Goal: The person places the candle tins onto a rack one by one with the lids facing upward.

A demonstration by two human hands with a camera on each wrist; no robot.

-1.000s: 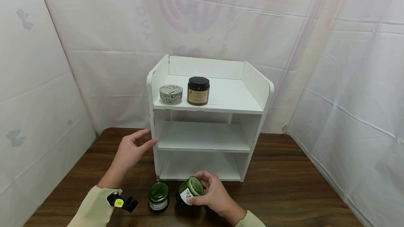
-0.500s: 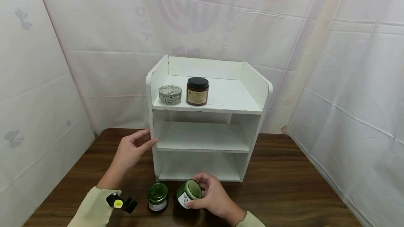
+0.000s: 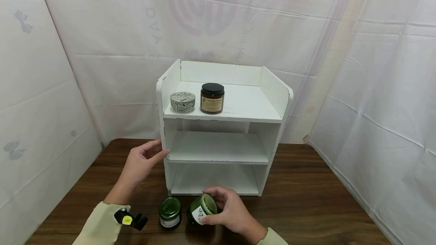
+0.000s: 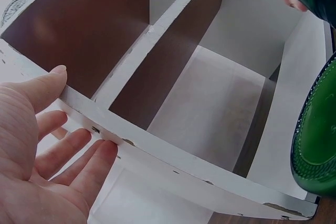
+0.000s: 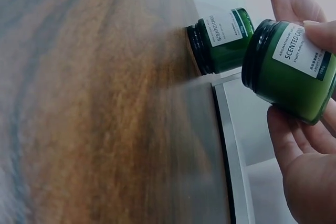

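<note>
My right hand point(image 3: 231, 209) grips a green glass scented-candle jar point(image 5: 294, 72) between thumb and fingers. The jar leans to one side, its black lid end low and its green glass base up. Just left of it a matching candle jar point(image 3: 170, 213) stands lid-down on the wooden table point(image 5: 105, 103). With relaxed fingers, my left hand point(image 4: 47, 156) touches the left side panel of a white shelf unit point(image 3: 218, 118). Its thumb rests on the panel's front edge and the fingers lie against the outer face.
On the shelf unit's top tier sit a round patterned tin point(image 3: 182, 102) and a brown jar point(image 3: 212, 98) with a black lid. Two lower tiers point(image 3: 218, 146) face me. White cloth point(image 3: 122, 67) hangs behind and at both sides of the table.
My right hand has brought the held candle jar slightly left and down, closer beside the other jar. The left hand stays at the shelf's side panel.
</note>
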